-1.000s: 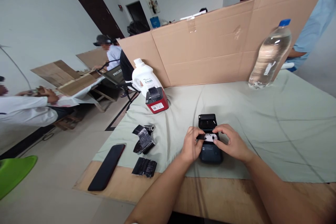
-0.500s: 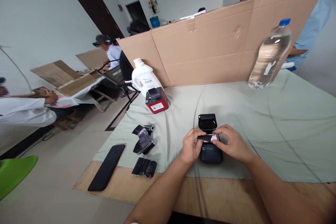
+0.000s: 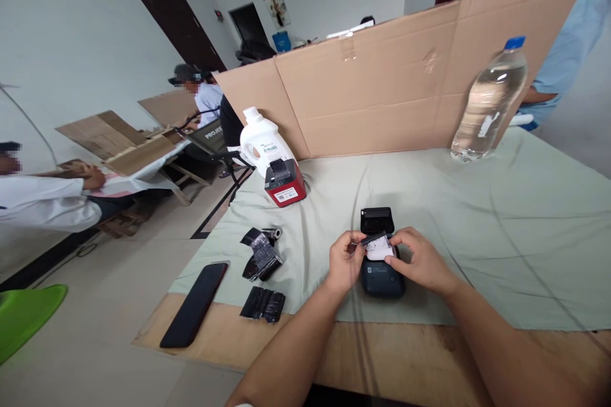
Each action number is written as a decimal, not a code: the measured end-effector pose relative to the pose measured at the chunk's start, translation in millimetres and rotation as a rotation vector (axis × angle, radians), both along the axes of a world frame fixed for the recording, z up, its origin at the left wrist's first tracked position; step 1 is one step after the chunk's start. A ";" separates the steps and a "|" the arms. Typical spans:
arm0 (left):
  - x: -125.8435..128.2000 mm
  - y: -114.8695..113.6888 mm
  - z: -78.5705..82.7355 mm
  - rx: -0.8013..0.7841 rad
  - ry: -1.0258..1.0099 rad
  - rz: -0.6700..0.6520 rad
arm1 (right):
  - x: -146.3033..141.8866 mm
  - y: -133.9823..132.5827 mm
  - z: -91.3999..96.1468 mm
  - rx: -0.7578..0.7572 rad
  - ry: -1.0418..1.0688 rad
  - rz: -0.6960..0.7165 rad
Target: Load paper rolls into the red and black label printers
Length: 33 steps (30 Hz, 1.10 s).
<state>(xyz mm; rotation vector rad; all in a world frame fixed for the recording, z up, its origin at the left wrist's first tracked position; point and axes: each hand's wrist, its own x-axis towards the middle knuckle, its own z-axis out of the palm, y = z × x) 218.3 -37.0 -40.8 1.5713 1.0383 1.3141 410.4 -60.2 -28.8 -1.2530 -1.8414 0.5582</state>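
Note:
A small dark blue label printer (image 3: 380,275) lies on the pale green cloth (image 3: 458,216) with its black lid (image 3: 377,220) flipped open away from me. Over its open bay I hold a white paper roll (image 3: 380,248) with a black strip along its top. My left hand (image 3: 344,261) pinches the roll's left end and the strip. My right hand (image 3: 420,261) grips the roll's right end with thumb and fingers curled. Both hands rest just above the printer body.
Black wrappers (image 3: 261,253) and a dark phone (image 3: 195,303) lie at the left on the table. A red and black printer (image 3: 285,182) and white jug (image 3: 260,138) stand behind. A water bottle (image 3: 487,102) stands at the cardboard wall (image 3: 382,82). Other people sit at the left.
The roll has turned in my fingers: its white side now faces me and it sits lower in the printer bay. My hands have drawn slightly closer together.

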 end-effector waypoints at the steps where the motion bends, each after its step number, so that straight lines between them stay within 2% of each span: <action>1: -0.4 -0.3 0.4 0.025 0.016 -0.006 | -0.6 -0.4 0.4 0.001 0.003 -0.004; 7: -3.8 -2.8 8.6 0.207 0.113 -0.003 | -0.4 1.6 -4.8 -0.031 0.073 -0.002; 13: -3.1 -1.9 8.7 0.174 0.115 0.007 | -0.1 1.8 -4.9 -0.043 0.069 0.002; 22: -3.6 -3.8 10.2 0.345 0.200 0.009 | 0.6 7.0 -10.4 -0.063 0.080 0.004; 27: -3.4 -1.8 7.4 0.348 0.274 -0.041 | 2.0 7.2 -11.8 0.067 -0.023 -0.022; 33: -2.3 -2.8 7.5 0.399 0.410 -0.160 | 0.6 5.8 -10.8 0.081 -0.046 0.013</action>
